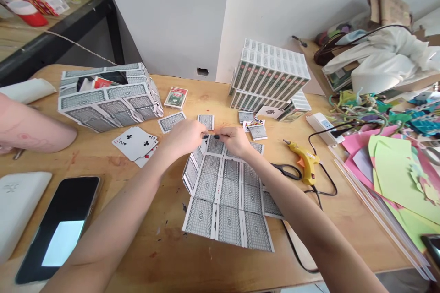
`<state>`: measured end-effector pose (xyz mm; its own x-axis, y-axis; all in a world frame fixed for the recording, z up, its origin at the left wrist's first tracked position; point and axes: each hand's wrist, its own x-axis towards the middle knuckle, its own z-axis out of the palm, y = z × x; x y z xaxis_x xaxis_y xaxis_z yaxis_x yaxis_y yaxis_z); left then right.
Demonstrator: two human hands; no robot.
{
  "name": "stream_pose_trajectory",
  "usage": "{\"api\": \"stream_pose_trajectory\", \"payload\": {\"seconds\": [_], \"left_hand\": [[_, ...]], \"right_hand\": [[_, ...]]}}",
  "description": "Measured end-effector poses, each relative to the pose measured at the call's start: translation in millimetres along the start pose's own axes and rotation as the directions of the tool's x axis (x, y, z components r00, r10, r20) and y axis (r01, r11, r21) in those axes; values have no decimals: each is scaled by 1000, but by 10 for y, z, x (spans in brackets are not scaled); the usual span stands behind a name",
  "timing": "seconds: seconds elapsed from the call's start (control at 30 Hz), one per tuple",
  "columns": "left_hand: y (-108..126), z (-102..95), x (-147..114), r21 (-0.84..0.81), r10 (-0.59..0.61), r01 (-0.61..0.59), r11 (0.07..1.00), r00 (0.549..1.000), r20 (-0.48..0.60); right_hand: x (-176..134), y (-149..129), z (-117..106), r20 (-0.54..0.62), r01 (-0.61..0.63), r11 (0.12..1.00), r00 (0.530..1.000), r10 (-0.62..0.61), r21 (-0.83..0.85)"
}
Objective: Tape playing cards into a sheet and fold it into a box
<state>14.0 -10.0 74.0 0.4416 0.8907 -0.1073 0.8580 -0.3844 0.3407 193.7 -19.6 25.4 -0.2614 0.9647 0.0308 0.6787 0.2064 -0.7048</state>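
Note:
A sheet of grey-patterned playing cards (229, 190), joined in rows, lies in front of me, with a folded-up side of cards at its left. My left hand (192, 136) is closed in a pinch at the sheet's far edge, near the left corner. Close beside it, my right hand (234, 141) also pinches that edge, thumb and fingers pressed together. A loose card (206, 122) lies face down just beyond my hands. Face-up cards (133, 143) spread to the left of my left wrist. Black-handled scissors (291, 171) are partly hidden by my right forearm.
A box built of cards (110, 98) stands back left beside a card pack (176, 97). Stacked card packs (270, 73) rise behind. A yellow glue gun (305, 160) is wired to a power strip (325, 128). Another person's arm (37, 123), a phone (63, 224) and coloured paper (405, 169) flank the workspace.

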Motion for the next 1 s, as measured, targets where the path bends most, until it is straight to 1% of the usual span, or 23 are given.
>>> {"api": "stream_pose_trajectory", "payload": {"seconds": [0.13,0.4,0.57,0.77,0.87,1.0], "left_hand": [[-11,3,-15,-98,3,-4,995,1000,-12],[-64,-26,-25,-240,15,-23,970,999,-36],[-104,-54,-39,-265,4,-17,964,999,-49],[-168,-71,-56,-236,-70,56,970,996,-51],[-171,-66,-52,-225,-97,78,971,993,-74],[-152,-42,-37,-200,-142,109,974,977,-160]], "right_hand": [[-13,-7,-18,10,1,1000,1000,-2,26],[-10,-4,-114,17,2,1000,1000,-2,16],[-2,22,-159,44,-5,1000,999,4,11],[-3,19,-189,62,-24,1000,998,24,-4],[-3,18,-225,126,-85,996,989,82,22],[-7,4,-285,294,-137,984,951,97,118]]}}
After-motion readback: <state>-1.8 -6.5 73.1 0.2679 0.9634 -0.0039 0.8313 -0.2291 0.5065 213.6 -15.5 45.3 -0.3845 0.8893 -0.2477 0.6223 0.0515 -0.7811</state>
